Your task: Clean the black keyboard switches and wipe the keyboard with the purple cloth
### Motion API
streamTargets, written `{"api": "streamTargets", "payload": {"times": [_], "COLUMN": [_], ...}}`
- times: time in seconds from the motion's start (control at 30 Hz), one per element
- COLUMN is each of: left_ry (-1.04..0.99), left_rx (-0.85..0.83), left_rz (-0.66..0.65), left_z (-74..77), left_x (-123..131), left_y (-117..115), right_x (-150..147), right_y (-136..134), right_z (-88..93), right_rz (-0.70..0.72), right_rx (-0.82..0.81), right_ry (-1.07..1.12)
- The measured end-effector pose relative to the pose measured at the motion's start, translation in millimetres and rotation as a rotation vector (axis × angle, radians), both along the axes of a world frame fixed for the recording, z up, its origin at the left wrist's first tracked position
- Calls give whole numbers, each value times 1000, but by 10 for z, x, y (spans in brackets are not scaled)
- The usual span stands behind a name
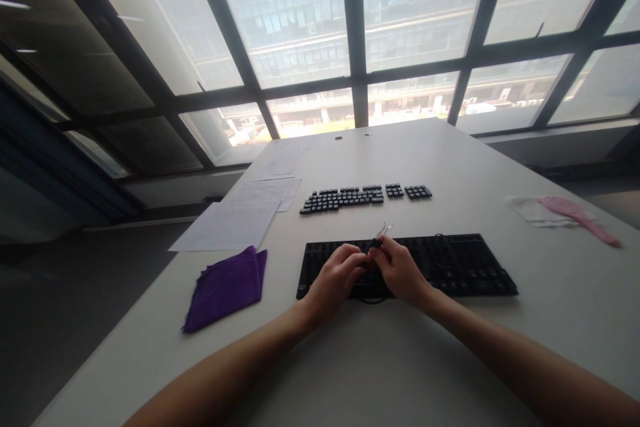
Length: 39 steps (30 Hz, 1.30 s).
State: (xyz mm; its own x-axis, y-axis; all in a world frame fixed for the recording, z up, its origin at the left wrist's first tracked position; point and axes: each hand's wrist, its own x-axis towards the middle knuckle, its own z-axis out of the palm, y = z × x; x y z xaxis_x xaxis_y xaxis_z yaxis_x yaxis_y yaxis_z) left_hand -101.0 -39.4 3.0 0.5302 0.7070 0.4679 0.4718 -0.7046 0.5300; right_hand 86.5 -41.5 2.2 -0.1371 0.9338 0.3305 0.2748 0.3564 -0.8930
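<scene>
A black keyboard point(465, 267) without its keycaps, as far as I can see, lies across the desk under both hands. Over its middle, my right hand point(403, 273) is closed on a small keycap puller point(375, 244) with a black body and thin wire prongs pointing away from me. My left hand point(336, 280) meets it there, fingers bent and pinched together; what lies between those fingertips is hidden. Beyond the keyboard, black keycaps point(343, 199) stand in rows, set out in blocks like a keyboard layout.
A folded purple cloth point(225, 288) lies to the left on the white desk point(320, 360). Printed papers point(227, 223) spread behind it. At the right a pink brush-like object point(580, 217) rests partly on a white sheet or bag point(533, 212). Large windows point(295, 13) rise past the desk.
</scene>
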Motion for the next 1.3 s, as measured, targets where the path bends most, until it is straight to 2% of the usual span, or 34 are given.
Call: {"api": "streamTargets", "payload": {"times": [0.2,0.4,0.57,0.63,0.73,0.8,0.87,0.93,1.13,1.3], "left_ry": [58,-10,-78,-74,-96,-109,31,167,327,375], "left_rx": [104,61,99,72,51,45,86,123,140,199], "left_rz": [5,-37,40,103,214,293,324,301,194,233], "left_z": [14,19,181,269,336,318,265,198,55,35], "left_x": [0,-17,-56,-101,-191,-253,-298,-313,-264,-263], "left_y": [-2,-17,41,202,608,920,1195,1401,1674,1782], "right_x": [-4,-12,-8,-6,-3,-4,-5,-5,4,15], "right_y": [19,-14,42,64,77,74,70,65,61,64], "right_z": [2,8,-24,-35,-48,-53,-54,-48,-13,-13], "right_rz": [31,-13,-43,-54,-46,-35,-31,-33,-33,-23], "right_rx": [-61,-11,-44,-63,-65,-61,-60,-61,-63,-75], "right_ry": [115,0,24,83,110,107,106,105,96,94]}}
